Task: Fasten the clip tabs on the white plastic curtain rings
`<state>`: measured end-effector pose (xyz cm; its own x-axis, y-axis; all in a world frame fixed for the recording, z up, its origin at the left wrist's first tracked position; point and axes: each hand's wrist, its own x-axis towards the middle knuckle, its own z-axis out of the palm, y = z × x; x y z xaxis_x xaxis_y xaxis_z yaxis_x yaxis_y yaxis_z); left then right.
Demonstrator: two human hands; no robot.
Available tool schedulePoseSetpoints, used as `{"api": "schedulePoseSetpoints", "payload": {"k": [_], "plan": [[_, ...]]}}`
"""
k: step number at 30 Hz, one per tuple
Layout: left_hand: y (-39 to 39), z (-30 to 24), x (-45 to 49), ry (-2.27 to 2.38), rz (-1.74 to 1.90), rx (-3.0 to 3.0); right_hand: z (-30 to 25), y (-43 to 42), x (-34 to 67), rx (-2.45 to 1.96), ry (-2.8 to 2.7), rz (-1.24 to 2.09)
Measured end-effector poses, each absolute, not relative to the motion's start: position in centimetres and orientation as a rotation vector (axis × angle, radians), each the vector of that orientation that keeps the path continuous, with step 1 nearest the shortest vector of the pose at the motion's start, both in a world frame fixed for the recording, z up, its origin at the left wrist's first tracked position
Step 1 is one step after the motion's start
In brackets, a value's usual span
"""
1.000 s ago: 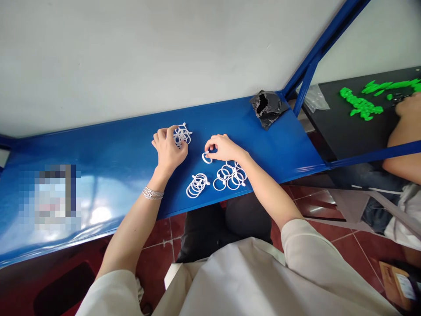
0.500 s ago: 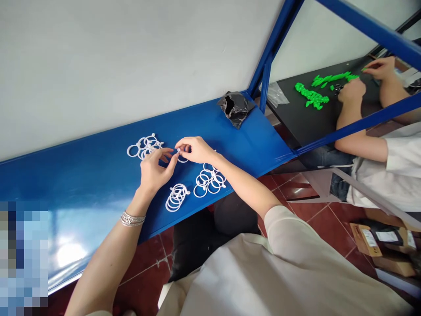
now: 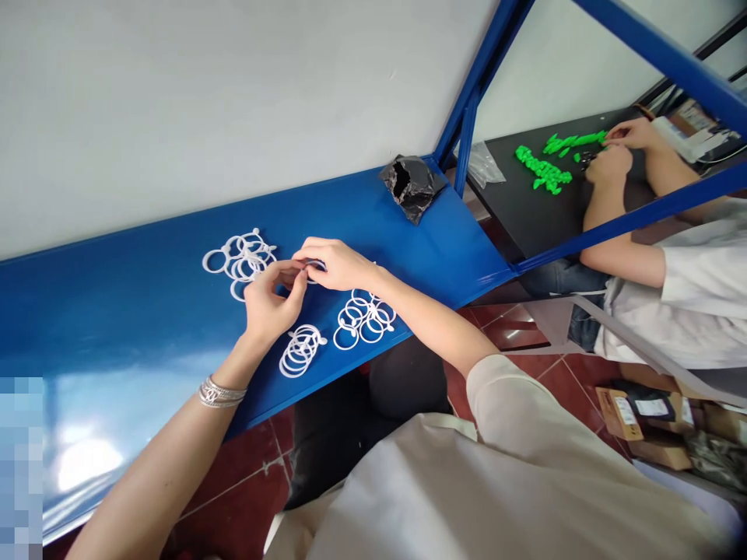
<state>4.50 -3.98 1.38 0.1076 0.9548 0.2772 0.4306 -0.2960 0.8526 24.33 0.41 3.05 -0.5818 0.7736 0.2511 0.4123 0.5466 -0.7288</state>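
Silver bracelet (image 3: 222,393) of several fine twisted strands, worn at the wrist just behind the left hand (image 3: 268,303). Loose off-white overgarment (image 3: 467,490) of matte cloth, with soft, wide folds across the front. Right sleeve (image 3: 507,397) in the same cloth, broad and unfitted, its cuff ending near the elbow, just beyond the near edge of the bench (image 3: 408,319). Dark trousers (image 3: 402,381) below the overgarment.
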Motion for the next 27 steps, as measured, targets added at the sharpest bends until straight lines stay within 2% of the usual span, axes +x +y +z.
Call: {"api": "schedulePoseSetpoints", "payload": {"k": [12, 27], "plan": [[-4.2, 0.4, 4.6, 1.302, 1.094, 1.690, 1.9, 0.8, 25.3, -0.957, -2.347, 0.945], [-2.7, -1.2, 3.9, 1.213, 1.076, 1.522, 3.1, 0.3, 24.6, -1.023, -2.506, 0.655]]}}
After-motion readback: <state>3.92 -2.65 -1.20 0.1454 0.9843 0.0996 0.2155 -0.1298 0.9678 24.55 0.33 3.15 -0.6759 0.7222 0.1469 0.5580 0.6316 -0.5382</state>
